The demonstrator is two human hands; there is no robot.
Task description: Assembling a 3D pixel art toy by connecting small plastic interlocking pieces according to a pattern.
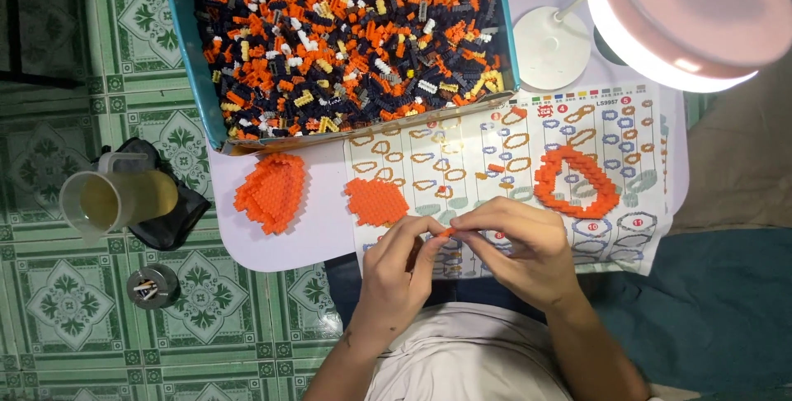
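While both hands' fingers pinch one tiny orange brick (445, 233), left hand (400, 265), right hand (520, 248), studded orange plate (375, 200) nearby.

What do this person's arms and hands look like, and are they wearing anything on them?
Both forearms are bare: no long sleeves, gloves, watch or bracelets show. The left hand and right hand carry no visible rings. A small dark mark, perhaps a tattoo, sits on the left forearm near the wrist. The person wears a light, whitish top.
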